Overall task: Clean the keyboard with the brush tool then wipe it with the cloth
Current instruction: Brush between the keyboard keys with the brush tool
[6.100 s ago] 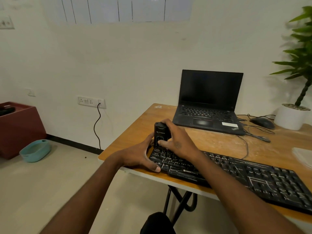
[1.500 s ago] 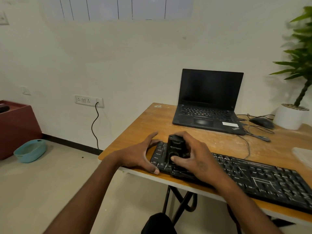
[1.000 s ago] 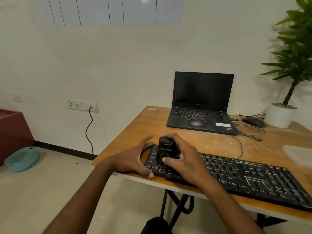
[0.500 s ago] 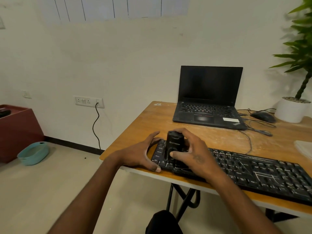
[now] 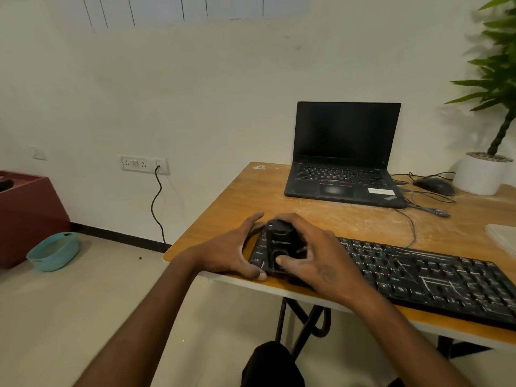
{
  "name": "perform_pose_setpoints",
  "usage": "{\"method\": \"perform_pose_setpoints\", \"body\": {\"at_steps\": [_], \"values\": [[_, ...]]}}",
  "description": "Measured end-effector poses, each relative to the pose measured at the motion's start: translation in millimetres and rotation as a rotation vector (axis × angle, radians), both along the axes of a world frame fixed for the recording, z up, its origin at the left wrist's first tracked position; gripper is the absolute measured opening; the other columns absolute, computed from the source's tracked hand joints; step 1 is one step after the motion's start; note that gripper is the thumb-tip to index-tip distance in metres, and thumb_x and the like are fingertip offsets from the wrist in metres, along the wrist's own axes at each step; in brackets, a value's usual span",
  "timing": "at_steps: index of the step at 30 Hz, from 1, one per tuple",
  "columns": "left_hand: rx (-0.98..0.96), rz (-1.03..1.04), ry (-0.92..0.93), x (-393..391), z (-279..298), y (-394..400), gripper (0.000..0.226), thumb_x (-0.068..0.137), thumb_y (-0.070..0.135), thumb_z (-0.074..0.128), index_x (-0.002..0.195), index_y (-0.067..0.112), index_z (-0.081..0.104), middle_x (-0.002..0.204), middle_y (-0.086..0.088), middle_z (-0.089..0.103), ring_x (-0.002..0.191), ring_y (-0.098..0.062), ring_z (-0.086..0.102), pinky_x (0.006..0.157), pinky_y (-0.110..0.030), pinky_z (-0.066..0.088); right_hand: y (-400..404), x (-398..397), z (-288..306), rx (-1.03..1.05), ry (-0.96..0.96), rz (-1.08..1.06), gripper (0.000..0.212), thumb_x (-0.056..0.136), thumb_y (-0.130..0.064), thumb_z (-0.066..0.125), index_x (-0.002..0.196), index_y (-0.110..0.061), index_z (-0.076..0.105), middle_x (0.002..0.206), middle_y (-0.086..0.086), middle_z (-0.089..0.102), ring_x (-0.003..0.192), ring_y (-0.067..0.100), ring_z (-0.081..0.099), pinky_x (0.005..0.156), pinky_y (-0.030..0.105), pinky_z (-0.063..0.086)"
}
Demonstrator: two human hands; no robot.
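A long black keyboard [image 5: 418,277] lies along the near edge of the wooden table [image 5: 279,199]. My right hand [image 5: 315,258] grips a black block-shaped brush tool [image 5: 282,241] that stands on the keyboard's left end, thumb on its front face. My left hand [image 5: 231,252] holds the keyboard's left end, thumb along the near edge and fingers spread behind. A pale folded cloth [image 5: 502,237] lies at the right edge of the table, partly out of view.
An open black laptop [image 5: 344,152] sits at the back of the table, with a mouse [image 5: 434,186], cables and a white plant pot [image 5: 481,174] to its right. On the floor left are a teal basin [image 5: 53,251] and a red box [image 5: 25,216].
Over six seconds the brush tool has shifted a little right and nearer along the keyboard's left end, with small strokes back and forth. My left hand has kept its hold on the keyboard's end.
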State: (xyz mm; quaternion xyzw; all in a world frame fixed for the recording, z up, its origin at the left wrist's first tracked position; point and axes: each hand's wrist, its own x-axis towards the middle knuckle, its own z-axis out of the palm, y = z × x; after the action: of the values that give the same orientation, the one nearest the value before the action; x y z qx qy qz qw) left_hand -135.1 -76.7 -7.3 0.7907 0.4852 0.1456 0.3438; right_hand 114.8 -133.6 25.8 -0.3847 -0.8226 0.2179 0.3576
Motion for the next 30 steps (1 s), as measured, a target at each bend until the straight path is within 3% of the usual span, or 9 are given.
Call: {"method": "perform_pose_setpoints", "body": {"at_steps": [5,9,11,14,17,19,23,25,30], "values": [[-0.006,0.017,-0.001,1.1,0.0,0.1,0.133,0.072,0.044,0.095,0.165,0.046,0.0,0.158,0.011,0.039,0.139,-0.013,0.048,0.114,-0.028,0.046,3.7,0.7,1.0,0.0,-0.004,-0.052,0.064,0.085,-0.027,0.077,0.136,-0.047,0.043,0.113,-0.014,0.067,0.099,0.006,0.065,0.08,0.035,0.061],[0.024,0.005,0.007,5.7,3.7,-3.4,0.064,0.08,0.017,0.091,0.127,0.036,0.053,0.107,0.031,0.067,0.103,0.007,0.063,0.086,-0.012,0.048,3.5,-36.6,-1.4,0.078,-0.049,-0.011,0.063,0.084,-0.028,0.072,0.135,-0.047,0.041,0.104,-0.009,0.07,0.088,0.011,0.067,0.073,0.04,0.06],[0.036,-0.011,0.013,5.2,4.1,-4.5,0.053,0.079,0.013,0.088,0.114,0.037,0.056,0.095,0.032,0.069,0.093,0.007,0.065,0.081,-0.012,0.049,3.0,-41.2,-3.1,0.094,-0.063,-0.013,0.064,0.084,-0.029,0.071,0.136,-0.048,0.039,0.104,-0.008,0.071,0.087,0.013,0.068,0.073,0.041,0.06],[0.037,-0.01,0.021,2.8,1.6,-2.3,0.09,0.08,0.031,0.093,0.149,0.038,0.035,0.131,0.029,0.059,0.12,0.004,0.057,0.098,-0.012,0.047,1.5,-20.5,-4.9,0.05,-0.045,0.002,0.064,0.086,-0.03,0.073,0.137,-0.05,0.04,0.105,-0.008,0.07,0.088,0.015,0.069,0.074,0.04,0.061],[0.026,0.002,0.043,0.0,-0.3,0.2,0.136,0.069,0.055,0.093,0.164,0.049,-0.004,0.161,0.008,0.038,0.14,-0.016,0.049,0.117,-0.035,0.046,1.9,5.0,-3.9,0.028,-0.056,-0.042,0.064,0.086,-0.031,0.074,0.136,-0.053,0.04,0.106,-0.01,0.069,0.089,0.017,0.069,0.073,0.039,0.062],[0.019,0.005,0.04,-0.3,-2.8,2.1,0.136,0.068,0.054,0.093,0.164,0.049,-0.003,0.16,0.008,0.038,0.14,-0.015,0.049,0.117,-0.036,0.047,3.1,2.5,-2.8,0.038,-0.052,-0.068,0.063,0.087,-0.031,0.074,0.137,-0.049,0.041,0.107,-0.01,0.069,0.09,0.014,0.068,0.073,0.037,0.062],[0.035,0.009,0.06,3.3,0.7,0.4,0.096,0.081,0.033,0.093,0.149,0.039,0.026,0.136,0.024,0.05,0.122,0.007,0.053,0.095,-0.004,0.044,6.1,-28.8,-2.8,0.057,-0.019,-0.027,0.063,0.087,-0.027,0.073,0.137,-0.047,0.041,0.102,-0.008,0.07,0.087,0.012,0.068,0.073,0.04,0.06],[0.034,0.006,0.048,3.0,0.6,1.3,0.082,0.083,0.024,0.092,0.145,0.034,0.039,0.13,0.022,0.058,0.118,0.006,0.057,0.092,-0.006,0.045,6.7,-33.1,-3.3,0.048,-0.022,0.007,0.063,0.086,-0.027,0.073,0.136,-0.047,0.041,0.101,-0.007,0.07,0.087,0.014,0.068,0.074,0.042,0.06],[0.015,-0.006,0.027,0.3,0.0,0.9,0.133,0.071,0.05,0.094,0.165,0.045,-0.001,0.161,0.008,0.036,0.142,-0.015,0.046,0.116,-0.031,0.045,-0.7,10.7,-0.7,0.005,-0.037,0.019,0.062,0.087,-0.029,0.075,0.135,-0.051,0.043,0.114,-0.018,0.065,0.1,0.002,0.064,0.083,0.033,0.06]]}}
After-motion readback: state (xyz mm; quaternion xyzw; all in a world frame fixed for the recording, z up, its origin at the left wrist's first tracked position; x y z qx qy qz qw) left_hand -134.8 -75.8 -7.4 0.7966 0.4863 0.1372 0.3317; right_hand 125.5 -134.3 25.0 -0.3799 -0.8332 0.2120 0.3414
